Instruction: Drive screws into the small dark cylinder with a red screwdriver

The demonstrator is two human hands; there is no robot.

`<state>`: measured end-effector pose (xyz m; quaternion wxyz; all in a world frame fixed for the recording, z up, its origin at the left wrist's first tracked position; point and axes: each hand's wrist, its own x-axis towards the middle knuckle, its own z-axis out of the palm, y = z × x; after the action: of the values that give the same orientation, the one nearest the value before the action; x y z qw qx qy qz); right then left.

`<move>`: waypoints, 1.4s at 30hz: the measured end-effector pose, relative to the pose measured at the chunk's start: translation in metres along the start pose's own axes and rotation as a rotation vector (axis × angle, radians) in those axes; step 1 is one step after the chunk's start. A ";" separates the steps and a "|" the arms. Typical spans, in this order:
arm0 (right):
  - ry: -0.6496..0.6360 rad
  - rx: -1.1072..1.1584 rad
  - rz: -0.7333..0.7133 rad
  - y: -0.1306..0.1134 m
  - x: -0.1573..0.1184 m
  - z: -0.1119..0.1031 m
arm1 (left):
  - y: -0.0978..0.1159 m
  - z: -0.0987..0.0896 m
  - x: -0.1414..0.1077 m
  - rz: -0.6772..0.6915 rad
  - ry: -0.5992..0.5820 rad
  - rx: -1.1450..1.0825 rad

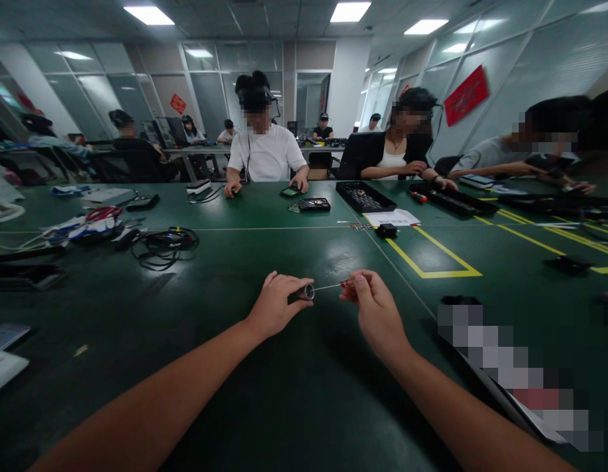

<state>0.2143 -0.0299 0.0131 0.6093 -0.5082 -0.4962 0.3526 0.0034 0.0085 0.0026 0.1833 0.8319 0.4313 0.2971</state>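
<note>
A: Where is the small cylinder (309, 292), exactly?

B: Above the worktop (289, 406), between the two hands, but right at the left one. The left hand (275, 305) pinches it, thumb below and fingers above, so that hand is closed to a narrow grip.

A: And the right hand?

B: The right hand (379, 314) is closed too, thumb and fingertips together on the reddish end (345, 284) of a thin rod (326, 286). The palm is well apart from the cylinder; only the rod spans the space between.

A: Which way do the two things point?

B: The cylinder's open mouth looks towards the right hand and partly back at the wearer. The rod runs mostly sideways, from the right fingers across to that mouth, sloping a little in the view.

A: Do their long axes line up?

B: Roughly, I'd judge, though the cylinder's wall is mostly hidden by the fingers, so its exact tilt is hard to read.

A: Is the rod's far end inside?

B: It meets the opening in this view. Whether it is in the bore or just before it, I cannot tell.
</note>
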 end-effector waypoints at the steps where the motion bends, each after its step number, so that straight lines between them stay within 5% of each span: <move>1: -0.006 -0.009 -0.004 0.000 0.000 0.000 | 0.000 0.000 0.000 0.003 -0.002 0.001; 22: -0.093 -0.253 -0.053 -0.018 -0.009 -0.003 | -0.006 0.004 0.000 0.077 0.022 -0.038; 31: -0.028 -0.097 -0.025 -0.006 -0.004 0.000 | -0.002 0.003 0.001 0.041 0.034 -0.021; 38: 0.061 0.462 0.439 0.007 0.010 -0.002 | -0.001 -0.004 0.002 0.058 -0.026 0.080; 42: 0.137 0.411 0.336 0.007 0.012 -0.002 | -0.006 -0.005 0.003 -0.003 -0.085 0.089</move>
<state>0.2203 -0.0176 0.0094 0.6647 -0.4720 -0.2805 0.5067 -0.0020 0.0141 0.0040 0.1646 0.8506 0.4372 0.2415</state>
